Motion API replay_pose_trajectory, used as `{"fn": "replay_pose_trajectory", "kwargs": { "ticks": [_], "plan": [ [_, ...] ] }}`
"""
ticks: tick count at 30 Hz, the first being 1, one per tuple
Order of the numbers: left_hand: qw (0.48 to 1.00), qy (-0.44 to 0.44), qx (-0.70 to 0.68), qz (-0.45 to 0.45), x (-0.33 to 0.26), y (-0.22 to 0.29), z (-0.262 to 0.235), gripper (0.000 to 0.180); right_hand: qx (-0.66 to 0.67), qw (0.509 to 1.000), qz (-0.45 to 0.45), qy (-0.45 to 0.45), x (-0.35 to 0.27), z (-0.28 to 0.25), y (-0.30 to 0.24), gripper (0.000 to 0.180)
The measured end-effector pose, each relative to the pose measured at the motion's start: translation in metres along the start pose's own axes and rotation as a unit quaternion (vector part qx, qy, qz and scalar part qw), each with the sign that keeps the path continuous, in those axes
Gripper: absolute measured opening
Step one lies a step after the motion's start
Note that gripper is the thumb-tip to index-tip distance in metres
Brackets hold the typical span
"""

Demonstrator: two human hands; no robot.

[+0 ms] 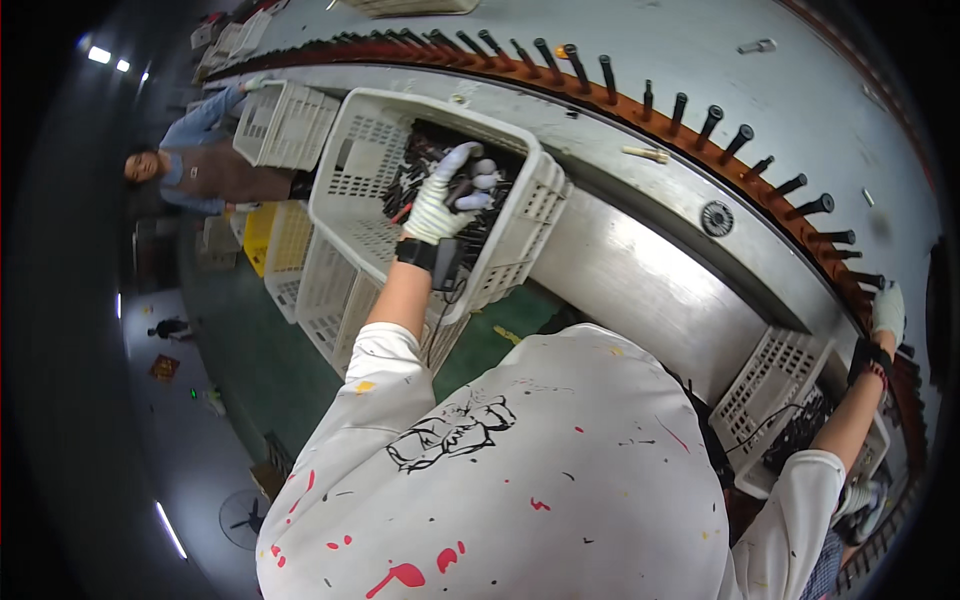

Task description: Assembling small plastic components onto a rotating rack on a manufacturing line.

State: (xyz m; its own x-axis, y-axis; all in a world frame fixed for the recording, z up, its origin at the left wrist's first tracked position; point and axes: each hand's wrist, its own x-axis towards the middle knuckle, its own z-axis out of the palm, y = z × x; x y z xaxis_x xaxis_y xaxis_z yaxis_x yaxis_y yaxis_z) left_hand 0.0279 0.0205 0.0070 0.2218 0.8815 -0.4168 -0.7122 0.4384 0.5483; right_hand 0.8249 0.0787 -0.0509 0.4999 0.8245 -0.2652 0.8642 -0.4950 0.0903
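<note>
My left hand [447, 203], in a white knit glove, is down inside a white plastic crate [350, 135]. Its fingers curl around something dark, which looks like one or more of the small dark metal parts [410, 180] heaped there; their exact kind is unclear. Far to the right, my right hand [888, 312], also gloved, is at a long orange-brown rack [690, 135] with dark rod-like pieces [711, 122] standing in it. The right fingers are drawn together against the row near one rod [868, 281]. What they hold is too small to make out.
A grey metal worktop carries a round dark slotted disc [717, 218], a brass-coloured pin [645, 154] and a loose metal fitting [757, 46]. Another crate [770, 375] with dark parts stands at lower right. At left, an aproned person [225, 165] handles a white crate [285, 125].
</note>
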Motion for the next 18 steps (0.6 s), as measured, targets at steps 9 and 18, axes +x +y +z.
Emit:
{"fn": "replay_pose_trajectory", "kwargs": {
  "ticks": [9,18],
  "plan": [
    [0.979,-0.117,-0.041,-0.163,0.011,-0.035,0.095,0.036,0.433,0.856,-0.252,0.13,-0.273,-0.08,-0.218,0.031],
    [0.923,-0.15,0.098,-0.341,0.05,-0.122,0.181,0.039,0.61,0.702,-0.358,0.084,-0.311,-0.041,-0.303,0.023]
  ]
}}
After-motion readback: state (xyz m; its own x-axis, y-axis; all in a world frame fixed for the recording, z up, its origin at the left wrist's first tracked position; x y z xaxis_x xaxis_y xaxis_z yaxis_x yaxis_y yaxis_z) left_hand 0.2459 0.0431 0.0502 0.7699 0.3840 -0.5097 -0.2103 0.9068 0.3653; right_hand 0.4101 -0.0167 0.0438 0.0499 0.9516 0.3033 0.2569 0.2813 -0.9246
